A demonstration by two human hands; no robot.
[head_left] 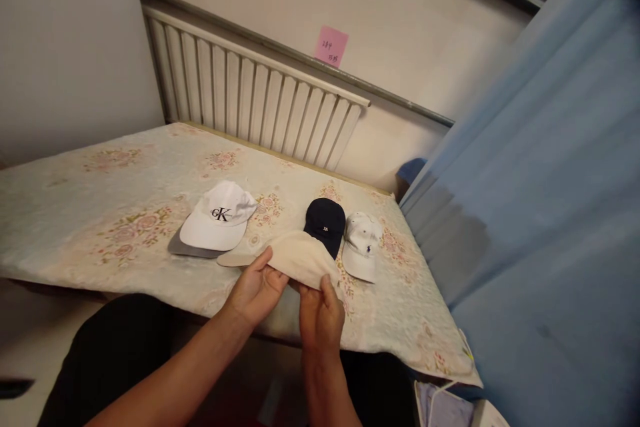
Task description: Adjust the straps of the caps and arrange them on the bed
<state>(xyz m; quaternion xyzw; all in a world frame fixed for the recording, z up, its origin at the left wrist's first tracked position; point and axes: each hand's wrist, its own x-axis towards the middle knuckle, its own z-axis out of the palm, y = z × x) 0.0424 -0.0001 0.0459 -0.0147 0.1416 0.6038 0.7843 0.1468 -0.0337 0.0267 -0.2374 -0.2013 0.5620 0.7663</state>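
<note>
Holding a beige cap (300, 257) by its back rim, two bare hands work just above the near edge of the bed (75, 200), toward its right half. The left hand (257, 290) has its thumb on top of the soft crown and its fingers curled underneath. The right hand (323, 320) pinches the rim from below, fingers closed on the cloth. The brim points left and sits low over the bedcover; whether it touches is hard to tell.

The cap looks like washed cotton, limp and creased, with a stiff, flat brim. To handle it well, I judge, each hand should grip the rim evenly on its own side, so the slack crown does not fold in on itself.

Farther in on the bed lie three more caps. A white cap with a black logo (220, 217), rounded and firm, rests on a grey brim (187, 248), perhaps another cap's. To its right is a navy cap (325, 223), with a plain white cap (363, 247) just beside it. The bedcover is quilted and pale, printed with pink flowers. A ribbed white radiator (250, 93) runs behind the far edge.
</note>
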